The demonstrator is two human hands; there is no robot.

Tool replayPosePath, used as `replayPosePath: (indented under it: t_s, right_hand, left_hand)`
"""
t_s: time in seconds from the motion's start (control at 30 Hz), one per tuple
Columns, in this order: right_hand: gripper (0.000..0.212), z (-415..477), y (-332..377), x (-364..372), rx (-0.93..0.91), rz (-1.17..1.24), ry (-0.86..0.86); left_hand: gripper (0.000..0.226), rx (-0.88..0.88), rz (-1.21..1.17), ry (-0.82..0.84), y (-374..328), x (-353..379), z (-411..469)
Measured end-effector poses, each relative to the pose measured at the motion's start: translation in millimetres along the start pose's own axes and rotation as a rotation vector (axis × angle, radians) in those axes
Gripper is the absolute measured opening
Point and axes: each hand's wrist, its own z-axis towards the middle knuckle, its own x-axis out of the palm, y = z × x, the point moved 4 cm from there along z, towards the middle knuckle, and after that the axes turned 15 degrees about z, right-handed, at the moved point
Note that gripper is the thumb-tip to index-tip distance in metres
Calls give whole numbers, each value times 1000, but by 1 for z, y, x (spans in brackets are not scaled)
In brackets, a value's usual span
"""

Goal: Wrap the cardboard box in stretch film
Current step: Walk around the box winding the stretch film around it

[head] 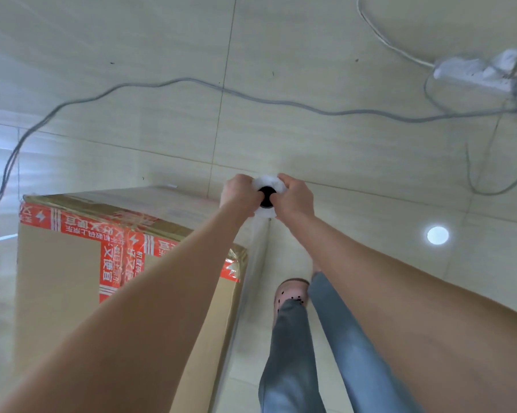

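A tall cardboard box (57, 278) with red printed tape across its top stands on the floor at the lower left. Just beyond its right corner both my hands hold a stretch film roll (266, 216) upright, seen end-on with its dark core. My left hand (237, 193) grips the roll's left side and my right hand (296, 198) grips its right side. A sheet of clear film (258, 254) hangs down from the roll beside the box's right edge.
The floor is pale tile. A grey cable (173, 83) snakes across it from the left to a white power strip (477, 71) at the upper right with more cords. My legs and a pink shoe (290, 293) stand to the right of the box.
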Motion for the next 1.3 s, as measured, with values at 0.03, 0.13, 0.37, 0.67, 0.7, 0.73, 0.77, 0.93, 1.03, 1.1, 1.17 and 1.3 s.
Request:
replayPosePath:
  t_s: [0.03,0.13,0.37,0.67,0.7,0.73,0.77,0.93,1.03,1.1,1.17,1.3]
  right_hand:
    - [26,-1,1,0,20,-2,12]
    - [46,-2,0,-4,113,18,-5]
    - [40,1,4,-7,146,-128,-99]
    - [20,14,40,9,-63,-397,-24]
    - [22,16,47,15,-88,-411,-5]
    - [25,19,53,21,-116,-424,12]
    - [28,23,59,26,-141,-424,21]
    - [42,31,59,35,-18,-403,-17]
    - [42,30,58,34,6,-366,-11]
    - [40,32,62,36,1,-359,1]
    - [38,34,65,42,-13,-386,4]
    - [32,35,70,57,-59,-445,-13]
  left_hand:
    - [24,3,3,17,1,0,0]
    - [46,56,130,-15,0,-4,0]
    - [54,349,618,-185,-20,-6,-10]
    - [21,233,426,-184,-12,-28,13]
    - [19,185,339,-181,-6,-32,15]
    - [17,129,240,-179,1,-36,18]
    - [15,73,141,-173,8,-39,21]
    - [13,-134,-269,-73,28,-33,27]
    - [25,-98,-243,-46,27,-32,31]
    - [28,2,-87,-79,23,-40,36]
    - [32,90,42,-117,18,-51,41]
    - [14,96,109,-110,24,-68,51]
